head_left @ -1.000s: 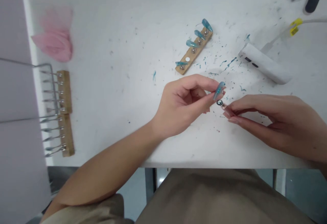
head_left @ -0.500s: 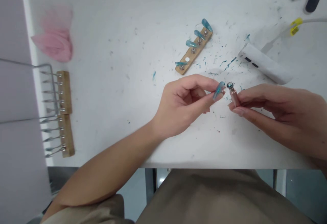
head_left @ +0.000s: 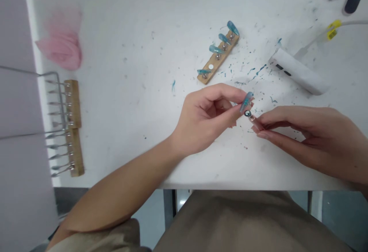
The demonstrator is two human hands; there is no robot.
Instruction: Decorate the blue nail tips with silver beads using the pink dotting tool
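Observation:
My left hand (head_left: 208, 116) pinches a long teal false nail (head_left: 246, 101) between thumb and forefinger over the white table (head_left: 138, 52). My right hand (head_left: 310, 139) grips a small pinkish metal tool (head_left: 249, 115) whose round tip sits just under the nail's lower end. Behind the hands lies a wooden strip (head_left: 217, 58) carrying several more teal nails on metal pegs.
Teal specks litter the table around the hands. A white power block (head_left: 299, 71) with a cable and yellow tag (head_left: 332, 29) lies at the right. Two wooden racks (head_left: 74, 127) with metal pins sit at the left edge, and a pink cloth (head_left: 61, 46) above them.
My right hand dropped back down and left from beside the nail, so the tool's tip now sits under the nail as it did a second ago. My left hand stayed still.

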